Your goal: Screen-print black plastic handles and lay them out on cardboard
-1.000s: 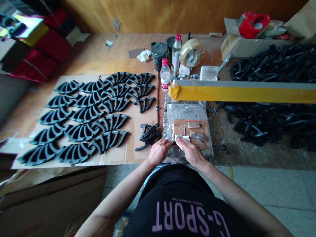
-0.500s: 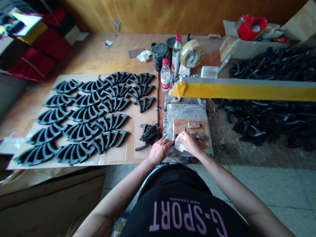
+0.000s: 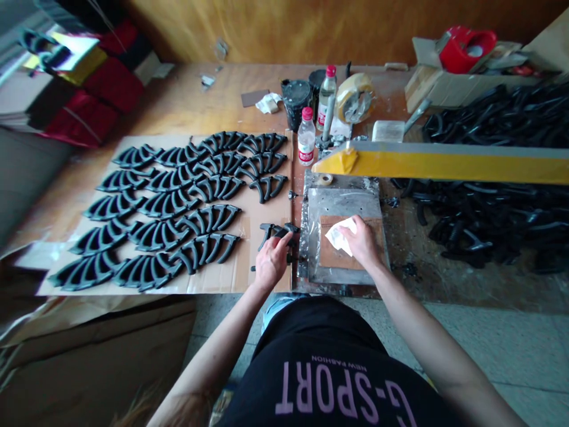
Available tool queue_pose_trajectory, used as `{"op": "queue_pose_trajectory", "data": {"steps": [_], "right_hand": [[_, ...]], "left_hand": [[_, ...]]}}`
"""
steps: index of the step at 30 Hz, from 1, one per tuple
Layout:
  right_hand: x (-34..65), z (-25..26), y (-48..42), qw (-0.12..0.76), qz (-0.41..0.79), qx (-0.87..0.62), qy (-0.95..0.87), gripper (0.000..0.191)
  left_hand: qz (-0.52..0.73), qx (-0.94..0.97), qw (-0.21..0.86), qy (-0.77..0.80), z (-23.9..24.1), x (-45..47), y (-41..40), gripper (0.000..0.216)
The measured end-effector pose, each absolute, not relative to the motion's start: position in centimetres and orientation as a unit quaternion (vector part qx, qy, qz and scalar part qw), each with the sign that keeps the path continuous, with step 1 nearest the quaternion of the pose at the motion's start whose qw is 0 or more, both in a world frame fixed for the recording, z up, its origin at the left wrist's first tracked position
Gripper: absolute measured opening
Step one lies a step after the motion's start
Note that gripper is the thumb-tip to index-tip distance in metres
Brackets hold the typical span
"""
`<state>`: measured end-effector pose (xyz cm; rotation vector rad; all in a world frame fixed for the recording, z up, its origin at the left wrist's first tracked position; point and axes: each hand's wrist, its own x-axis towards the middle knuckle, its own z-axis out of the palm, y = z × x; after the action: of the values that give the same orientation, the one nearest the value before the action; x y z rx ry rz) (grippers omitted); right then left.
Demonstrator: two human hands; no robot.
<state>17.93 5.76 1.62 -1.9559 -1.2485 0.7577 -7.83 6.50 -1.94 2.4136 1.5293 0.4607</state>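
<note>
My left hand [image 3: 271,261] is over a small pile of black curved handles [image 3: 267,230] at the right edge of the cardboard sheet [image 3: 258,279]. Its thumb and fingers are closed on one black handle [image 3: 290,233], partly hidden by the fingers. A crumpled white cloth or paper wipe [image 3: 341,237] is pinched in my right hand [image 3: 362,242]. That hand hovers above a brown board [image 3: 331,260], which lies on a grey metal plate [image 3: 345,201].
Fanned rows of black handles [image 3: 164,204] cover the cardboard. A yellow-taped bar [image 3: 427,163] crosses above the plate. Bottles [image 3: 306,139], a dark cup [image 3: 297,98] and a tape roll [image 3: 354,98] stand behind. A heap of black handles [image 3: 480,225] lies right.
My hands have parted: the left moved left from beside the wipe to the small handle pile, and the right lifted the wipe up over the board. The view has shifted slightly left.
</note>
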Motion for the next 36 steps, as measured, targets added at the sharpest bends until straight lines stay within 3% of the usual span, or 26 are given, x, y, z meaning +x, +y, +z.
{"op": "queue_pose_trajectory", "data": {"steps": [4,8,15,23,30,36], "right_hand": [[18.0,0.7,3.7,0.339,0.34,-0.748,-0.459,0.019],[18.1,-0.6,2.2,0.328,0.363,-0.746,-0.451,0.02],[18.8,-1.0,1.1,0.318,0.357,-0.751,-0.454,0.023],[18.0,-1.4,1.3,0.298,0.365,-0.747,-0.468,0.023],[18.2,-0.7,1.5,0.315,0.372,-0.744,-0.457,0.022],[18.3,-0.7,1.1,0.336,0.383,-0.74,-0.439,0.02]], "left_hand": [[0.166,0.821,0.105,0.537,-4.4,-9.8,7.2,0.041],[0.181,0.814,0.149,0.531,-6.4,-11.3,7.7,0.056],[0.093,0.835,0.159,0.519,-6.3,-12.0,7.7,0.077],[0.099,0.77,0.125,0.618,-5.8,-9.3,7.2,0.071],[0.153,0.745,0.175,0.625,-7.1,-10.3,8.1,0.075],[0.15,0.749,0.185,0.618,-7.2,-10.9,9.4,0.064]]}}
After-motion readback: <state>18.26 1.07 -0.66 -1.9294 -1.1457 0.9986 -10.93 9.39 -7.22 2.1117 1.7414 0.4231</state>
